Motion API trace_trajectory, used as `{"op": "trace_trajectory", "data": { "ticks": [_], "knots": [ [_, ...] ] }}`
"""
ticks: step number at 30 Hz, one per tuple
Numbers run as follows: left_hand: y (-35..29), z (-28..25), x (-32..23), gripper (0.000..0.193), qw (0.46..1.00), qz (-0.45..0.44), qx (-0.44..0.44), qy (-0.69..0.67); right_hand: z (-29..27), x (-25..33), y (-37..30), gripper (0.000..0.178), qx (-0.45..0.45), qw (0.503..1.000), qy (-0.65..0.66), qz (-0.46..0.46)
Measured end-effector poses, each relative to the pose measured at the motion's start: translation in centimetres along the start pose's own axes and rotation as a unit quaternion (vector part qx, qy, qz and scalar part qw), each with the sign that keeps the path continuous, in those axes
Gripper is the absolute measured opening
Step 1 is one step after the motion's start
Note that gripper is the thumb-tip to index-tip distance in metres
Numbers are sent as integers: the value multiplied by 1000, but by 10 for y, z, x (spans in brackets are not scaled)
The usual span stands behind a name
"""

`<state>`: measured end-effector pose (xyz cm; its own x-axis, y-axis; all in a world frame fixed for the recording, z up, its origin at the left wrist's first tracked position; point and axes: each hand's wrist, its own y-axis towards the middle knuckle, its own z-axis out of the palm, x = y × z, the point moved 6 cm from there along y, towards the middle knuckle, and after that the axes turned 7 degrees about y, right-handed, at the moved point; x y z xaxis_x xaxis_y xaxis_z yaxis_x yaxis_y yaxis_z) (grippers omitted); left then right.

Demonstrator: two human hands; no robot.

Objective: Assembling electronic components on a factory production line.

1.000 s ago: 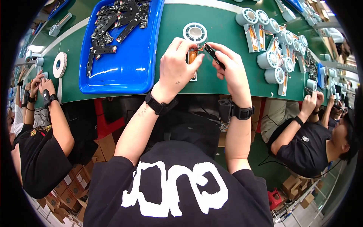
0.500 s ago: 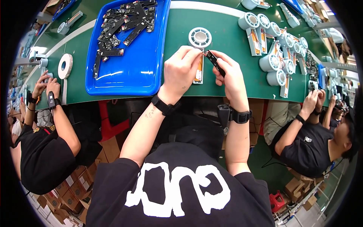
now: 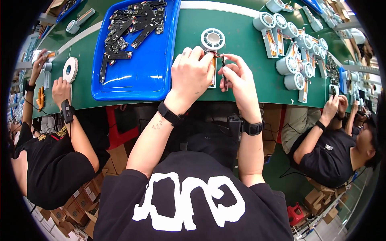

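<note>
A pale blue-grey handheld fan (image 3: pixel 213 39) lies on the green table, its round grille head pointing away from me. Its open handle (image 3: pixel 212 82) shows an orange strip inside. My left hand (image 3: pixel 191 71) is closed over the handle's left side, fingertips around its upper end by the wires; part of the grip is hidden under the knuckles. Between thumb and fingers, my right hand (image 3: pixel 238 76) pinches a slim black circuit board (image 3: pixel 224 71), held on edge just right of the handle. Thin reddish wires run between the board's top and the fan's neck.
A blue tray (image 3: pixel 132 90) to the left holds a heap of black circuit boards (image 3: pixel 134 22). Several similar fans (image 3: pixel 295 66) cluster at the right. A white tape roll (image 3: pixel 70 69) lies further left. Co-workers (image 3: pixel 56 164) sit at both sides.
My right hand has turned the circuit board from slanted to upright on edge, lowering it beside the handle. My left hand has rolled over the handle. The left co-worker's hands have moved apart.
</note>
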<state>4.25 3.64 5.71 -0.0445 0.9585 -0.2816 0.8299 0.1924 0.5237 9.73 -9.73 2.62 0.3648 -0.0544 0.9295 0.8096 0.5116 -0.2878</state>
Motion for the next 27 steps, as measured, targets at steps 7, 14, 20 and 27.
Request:
{"op": "trace_trajectory", "data": {
  "ticks": [7,14,20,27],
  "knots": [
    [1,7,-11,31,985,61,97,128,10,9,0,38,-46,973,-193,-119],
    [4,-12,13,37,997,33,-40,-56,17,17,12,39,-55,980,-168,-96],
    [-7,-9,-4,36,997,40,42,44,13,12,-2,40,-31,991,-113,-62],
    [-5,-5,-10,37,992,34,88,89,25,23,-7,37,-61,952,-260,-148]
  ]
}}
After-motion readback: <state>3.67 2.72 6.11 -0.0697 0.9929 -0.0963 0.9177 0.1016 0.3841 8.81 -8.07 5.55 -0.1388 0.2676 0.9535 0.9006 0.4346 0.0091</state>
